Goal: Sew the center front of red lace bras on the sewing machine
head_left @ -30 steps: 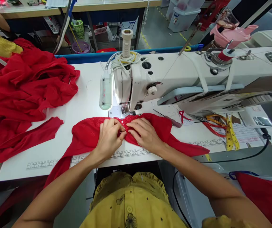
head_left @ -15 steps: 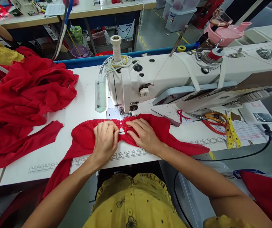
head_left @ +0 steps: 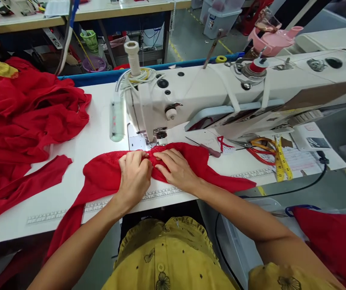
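Head cam: left hand [head_left: 135,173] is pinching the red fabric piece [head_left: 100,173] right in front of the sewing machine [head_left: 145,108] needle area; right hand [head_left: 175,169] has fingers on it too, can't tell if they're gripping. One strip hangs off the tabletop's [head_left: 100,139] front edge, white surface separates it from the red fabric pile [head_left: 40,108], and scissors [head_left: 262,146] crowd the right.

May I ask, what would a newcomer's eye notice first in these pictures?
Probably the red fabric under the left hand and right hand, in front of the white sewing machine. Next come the large red heap on the left side of the table, and the pink vessel at upper right.
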Demonstrator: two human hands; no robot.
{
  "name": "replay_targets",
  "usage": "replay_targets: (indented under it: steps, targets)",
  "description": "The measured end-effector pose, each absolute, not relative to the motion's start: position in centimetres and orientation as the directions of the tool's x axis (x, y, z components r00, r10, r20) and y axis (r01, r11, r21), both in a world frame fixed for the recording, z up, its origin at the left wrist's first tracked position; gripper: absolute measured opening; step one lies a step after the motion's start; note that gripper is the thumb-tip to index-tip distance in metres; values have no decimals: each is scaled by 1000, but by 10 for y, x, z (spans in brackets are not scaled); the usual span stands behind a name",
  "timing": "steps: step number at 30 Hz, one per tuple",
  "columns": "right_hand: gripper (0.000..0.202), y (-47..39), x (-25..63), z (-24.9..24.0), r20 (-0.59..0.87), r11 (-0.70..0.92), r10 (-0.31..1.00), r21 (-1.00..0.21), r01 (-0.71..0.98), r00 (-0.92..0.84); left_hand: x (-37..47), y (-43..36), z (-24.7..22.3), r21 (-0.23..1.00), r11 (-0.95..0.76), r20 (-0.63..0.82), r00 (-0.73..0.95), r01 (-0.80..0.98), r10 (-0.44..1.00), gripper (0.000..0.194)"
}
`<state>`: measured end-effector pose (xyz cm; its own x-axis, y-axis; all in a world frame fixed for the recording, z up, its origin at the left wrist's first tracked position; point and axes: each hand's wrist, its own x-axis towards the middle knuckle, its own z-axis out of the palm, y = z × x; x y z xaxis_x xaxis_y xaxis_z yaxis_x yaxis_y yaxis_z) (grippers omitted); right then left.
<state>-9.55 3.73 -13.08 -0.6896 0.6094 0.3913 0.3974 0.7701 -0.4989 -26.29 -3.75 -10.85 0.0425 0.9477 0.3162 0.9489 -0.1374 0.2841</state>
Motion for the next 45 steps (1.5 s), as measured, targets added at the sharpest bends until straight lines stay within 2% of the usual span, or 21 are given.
replay_targets:
  steps: [2, 5, 10, 13, 16, 18, 21, 24, 27, 29, 34, 40, 45]
  targets:
    - [29, 38, -95, -131, 384, 768, 613, -496, 405, -691, -262, -38, -110, 227, -166, 347, 79, 960, 935, 16]
    - [30, 39, -95, -132, 378, 772, 609, -483, 412, -697, -264, -39, -112, 214, -160, 357, 76, 964, 931, 14]
    - [29, 36, -96, -127, 409, 790, 596, -452, 414, -691, -275, -43, -110, 267, -73, 383, -36, 961, 923, 13]
    - [25, 39, -80, -108, 510, 820, 572, -383, 426, -642, -282, -49, -105, 337, -14, 373, -120, 942, 920, 15]
    - [22, 53, -43, -89, 609, 752, 628, -317, 577, -484, -286, -56, -101, 382, 8, 353, -154, 924, 923, 15]
    - [21, 68, -14, -84, 573, 666, 690, -262, 698, -443, -288, -60, -100, 398, 8, 343, -157, 917, 926, 17]
    - [20, 81, 13, -85, 543, 607, 727, -221, 763, -421, -286, -62, -99, 397, -7, 361, -149, 918, 921, 19]
    - [19, 69, 7, -88, 534, 650, 719, -289, 703, -445, -280, -60, -97, 385, -29, 381, -130, 922, 915, 13]
    - [18, 45, -23, -92, 503, 757, 650, -361, 545, -570, -270, -54, -97, 404, -76, 350, -77, 912, 934, 5]
    - [19, 33, -44, -97, 451, 803, 596, -350, 482, -665, -266, -49, -99, 407, -105, 328, -38, 907, 944, 5]
    - [23, 21, -65, -114, 327, 832, 554, -252, 494, -766, -264, -42, -107, 412, -84, 290, -43, 907, 956, 9]
    - [22, 21, -61, -126, 337, 802, 594, -327, 500, -731, -265, -39, -109, 425, -90, 303, -48, 901, 952, 13]
    - [23, 21, -61, -127, 338, 796, 601, -341, 501, -725, -265, -40, -109, 419, -84, 275, -38, 904, 961, 14]
